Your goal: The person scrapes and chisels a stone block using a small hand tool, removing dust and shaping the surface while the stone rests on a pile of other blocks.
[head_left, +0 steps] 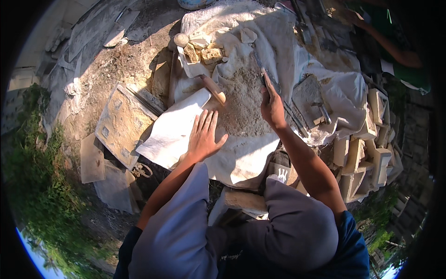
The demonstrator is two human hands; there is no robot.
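My left hand (204, 137) rests flat on a white cloth sheet (174, 125), fingers stretched and nothing in them. My right hand (272, 108) is closed round a long, narrow, dark tool (258, 60); its thin blade points away from me, and its exact kind is unclear. Between and beyond my hands lies a heap of grey-brown powder (241, 100) on the cloth. A tool with a rounded wooden handle (214, 90) lies at the heap's left edge, just past my left fingertips.
Yellowish stone chunks (211, 56) and a round ball (181, 40) sit at the far left of the cloth. A hammer (322, 113) lies on a slab at right. Cut stone pieces (357, 158) are stacked near right. Another person's arm (390, 49) shows at upper right.
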